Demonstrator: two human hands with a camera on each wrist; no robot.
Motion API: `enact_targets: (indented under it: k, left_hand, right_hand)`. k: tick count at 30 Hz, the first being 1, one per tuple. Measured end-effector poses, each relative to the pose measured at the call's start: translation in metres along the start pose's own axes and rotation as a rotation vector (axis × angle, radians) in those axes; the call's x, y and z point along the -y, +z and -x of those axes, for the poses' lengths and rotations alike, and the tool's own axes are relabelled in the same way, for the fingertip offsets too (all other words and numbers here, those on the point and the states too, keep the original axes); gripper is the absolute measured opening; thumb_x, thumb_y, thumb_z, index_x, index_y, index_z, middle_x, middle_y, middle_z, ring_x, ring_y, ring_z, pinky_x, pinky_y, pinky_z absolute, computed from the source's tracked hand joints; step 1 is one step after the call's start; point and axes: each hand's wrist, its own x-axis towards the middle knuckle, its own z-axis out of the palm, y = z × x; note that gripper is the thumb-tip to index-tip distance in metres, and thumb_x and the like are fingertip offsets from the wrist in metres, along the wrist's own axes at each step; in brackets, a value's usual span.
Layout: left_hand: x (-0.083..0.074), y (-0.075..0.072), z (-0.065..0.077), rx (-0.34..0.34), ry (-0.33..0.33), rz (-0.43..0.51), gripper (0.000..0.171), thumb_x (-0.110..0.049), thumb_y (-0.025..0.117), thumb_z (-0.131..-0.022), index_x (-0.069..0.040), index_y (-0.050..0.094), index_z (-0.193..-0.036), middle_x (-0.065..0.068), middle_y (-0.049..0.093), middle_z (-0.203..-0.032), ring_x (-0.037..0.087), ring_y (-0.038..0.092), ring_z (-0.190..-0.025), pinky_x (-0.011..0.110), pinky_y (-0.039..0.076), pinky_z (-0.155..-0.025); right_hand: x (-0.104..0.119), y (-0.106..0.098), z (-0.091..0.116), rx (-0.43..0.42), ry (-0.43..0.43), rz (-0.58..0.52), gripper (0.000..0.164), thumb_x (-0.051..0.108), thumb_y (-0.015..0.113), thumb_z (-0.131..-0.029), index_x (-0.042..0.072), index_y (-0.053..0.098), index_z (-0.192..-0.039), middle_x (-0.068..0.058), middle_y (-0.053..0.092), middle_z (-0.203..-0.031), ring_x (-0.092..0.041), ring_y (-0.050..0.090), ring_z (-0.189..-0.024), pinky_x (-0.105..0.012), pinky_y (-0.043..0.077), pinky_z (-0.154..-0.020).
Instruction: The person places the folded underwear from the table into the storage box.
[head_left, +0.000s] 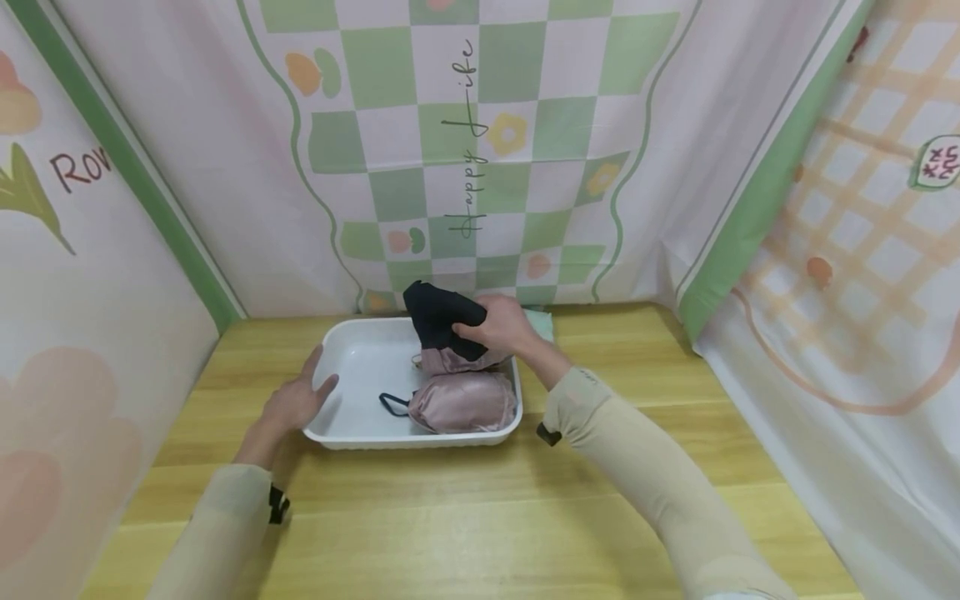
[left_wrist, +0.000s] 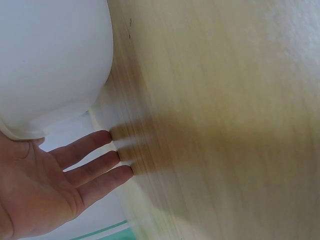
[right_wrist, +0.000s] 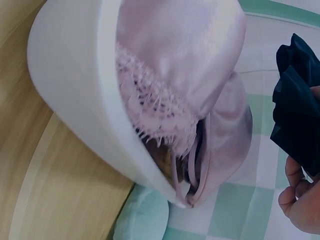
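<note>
A white tray (head_left: 360, 367) stands on the table, with pink satin bras (head_left: 468, 402) edged with lace in its right half. A thin dark strap loop (head_left: 393, 405) sticks out to the left of the nearer one. My right hand (head_left: 498, 325) pinches a piece of folded black cloth (head_left: 442, 312) above the tray's far right part. In the right wrist view the black cloth (right_wrist: 297, 107) hangs clear of the pink satin (right_wrist: 185, 40). My left hand (head_left: 294, 404) rests on the tray's left rim, thumb over it. Three straight fingers (left_wrist: 92, 167) show outside the tray wall.
Behind the tray's far right corner lies a mint-green item (head_left: 540, 323), partly hidden by my right hand. The wooden table (head_left: 465, 517) ends at a checkered curtain (head_left: 480, 133) at the back. More printed curtains hang on the left and right.
</note>
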Motion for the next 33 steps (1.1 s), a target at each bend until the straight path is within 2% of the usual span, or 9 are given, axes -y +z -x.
enact_targets:
  k: [5, 11, 15, 22, 33]
  left_hand:
    - [0.000, -0.001, 0.000, 0.004, -0.002, 0.001, 0.084, -0.067, 0.022, -0.101, -0.021, -0.017, -0.159, 0.037, 0.033, -0.153, 0.058, 0.046, -0.130, 0.069, 0.039, -0.105]
    - [-0.001, -0.001, 0.000, 0.002, -0.010, 0.011, 0.083, -0.065, 0.025, -0.102, -0.020, -0.014, -0.160, 0.036, 0.033, -0.153, 0.057, 0.046, -0.130, 0.068, 0.040, -0.104]
    - [-0.001, 0.000, -0.001, -0.002, -0.012, 0.013, 0.084, -0.066, 0.025, -0.101, -0.020, -0.013, -0.160, 0.036, 0.031, -0.154, 0.058, 0.043, -0.132, 0.068, 0.039, -0.105]
    - [0.001, -0.001, -0.001, -0.005, -0.006, 0.003, 0.083, -0.066, 0.024, -0.101, -0.021, -0.014, -0.160, 0.037, 0.032, -0.153, 0.059, 0.045, -0.130, 0.067, 0.042, -0.102]
    - [0.000, -0.001, -0.001, 0.002, 0.003, -0.007, 0.083, -0.067, 0.023, -0.101, -0.021, -0.014, -0.160, 0.038, 0.032, -0.153, 0.060, 0.044, -0.130, 0.069, 0.041, -0.102]
  right_hand:
    - [0.008, 0.005, -0.006, 0.019, -0.013, -0.004, 0.038, 0.047, 0.070, -0.087, 0.013, 0.060, -0.074, -0.005, 0.068, -0.077, -0.024, 0.063, -0.076, -0.037, 0.050, -0.072]
    - [0.020, 0.011, -0.013, 0.039, -0.032, -0.027, 0.036, 0.046, 0.072, -0.086, 0.013, 0.061, -0.074, -0.002, 0.068, -0.076, -0.021, 0.063, -0.076, -0.034, 0.050, -0.072]
    - [0.029, 0.015, -0.017, 0.062, -0.051, -0.035, 0.033, 0.044, 0.073, -0.086, 0.014, 0.063, -0.075, -0.001, 0.068, -0.075, -0.019, 0.061, -0.072, -0.031, 0.047, -0.068]
    - [0.040, 0.028, -0.029, 0.100, -0.082, 0.039, 0.033, 0.044, 0.073, -0.087, 0.015, 0.063, -0.077, 0.001, 0.066, -0.072, -0.016, 0.057, -0.067, -0.026, 0.043, -0.062]
    - [0.059, 0.042, -0.044, 0.141, -0.094, 0.137, 0.035, 0.047, 0.075, -0.085, 0.014, 0.064, -0.079, 0.002, 0.070, -0.077, -0.016, 0.063, -0.072, -0.031, 0.052, -0.071]
